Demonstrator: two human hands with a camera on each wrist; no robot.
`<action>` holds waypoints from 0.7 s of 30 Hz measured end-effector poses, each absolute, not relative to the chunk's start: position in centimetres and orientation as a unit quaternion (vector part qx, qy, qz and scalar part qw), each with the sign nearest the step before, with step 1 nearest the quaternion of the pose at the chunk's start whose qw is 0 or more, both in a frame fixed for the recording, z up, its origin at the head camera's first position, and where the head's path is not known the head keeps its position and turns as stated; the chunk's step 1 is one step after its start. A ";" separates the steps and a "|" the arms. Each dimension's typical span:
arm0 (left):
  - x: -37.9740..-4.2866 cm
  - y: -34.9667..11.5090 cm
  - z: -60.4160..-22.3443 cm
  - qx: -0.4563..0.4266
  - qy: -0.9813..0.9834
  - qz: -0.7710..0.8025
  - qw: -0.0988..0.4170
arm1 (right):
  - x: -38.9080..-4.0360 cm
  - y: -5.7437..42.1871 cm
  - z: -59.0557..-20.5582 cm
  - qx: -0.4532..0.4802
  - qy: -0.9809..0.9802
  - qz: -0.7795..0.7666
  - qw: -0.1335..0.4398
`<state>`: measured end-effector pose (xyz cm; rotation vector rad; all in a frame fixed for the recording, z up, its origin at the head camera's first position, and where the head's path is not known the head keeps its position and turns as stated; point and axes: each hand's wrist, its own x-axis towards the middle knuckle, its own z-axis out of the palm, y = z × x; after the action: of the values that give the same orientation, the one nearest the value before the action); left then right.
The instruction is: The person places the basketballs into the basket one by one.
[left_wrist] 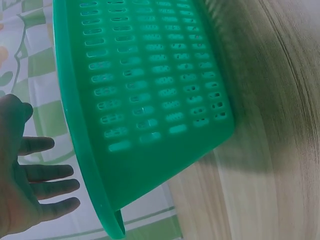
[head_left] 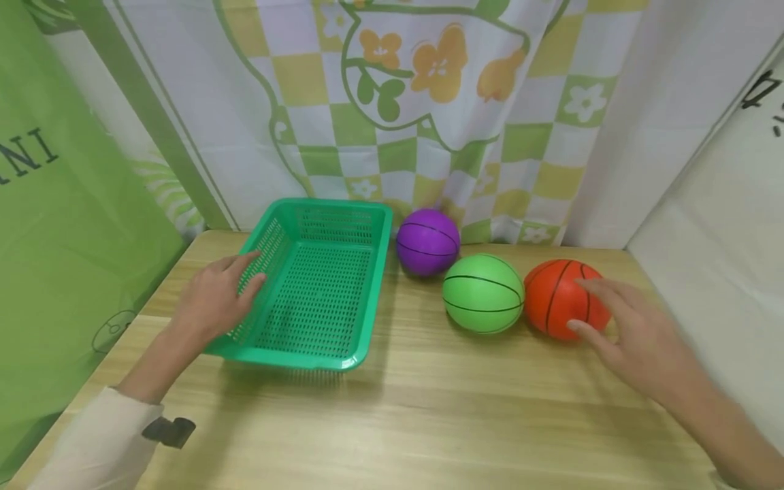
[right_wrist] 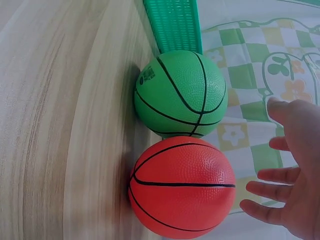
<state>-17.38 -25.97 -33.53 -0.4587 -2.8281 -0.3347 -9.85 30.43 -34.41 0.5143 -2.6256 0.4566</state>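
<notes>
A green plastic basket with slotted walls and nothing inside stands at the left of the table. Over its left rim hovers my left hand, fingers spread; the left wrist view shows this hand apart from the rim. On the right, my right hand is held above the red ball, with a gap to the ball in the right wrist view. Beside the red ball sits a light green ball. A purple ball lies further back, close to the basket's right side. All three carry black basketball lines.
The wooden table runs toward me in front of the balls. A patterned curtain hangs along its back edge, a green cloth covers the left side and a white sheet the right.
</notes>
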 end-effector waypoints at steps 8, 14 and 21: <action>-17.5 -26.6 -33.7 -0.164 -0.965 -0.139 0.150 | -9.9 30.7 -34.4 0.182 -0.951 0.191 0.163; -17.5 -27.1 -33.7 -0.155 -0.968 -0.153 0.129 | -10.1 31.1 -34.7 0.183 -0.952 0.196 0.149; -17.9 -27.8 -33.0 -0.134 -0.974 -0.174 0.056 | -10.0 31.7 -35.3 0.200 -0.949 0.193 0.151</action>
<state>-17.92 -27.78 -33.00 -0.4055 -2.9562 -0.5280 -9.98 31.71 -35.28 0.5738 -2.7236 0.5533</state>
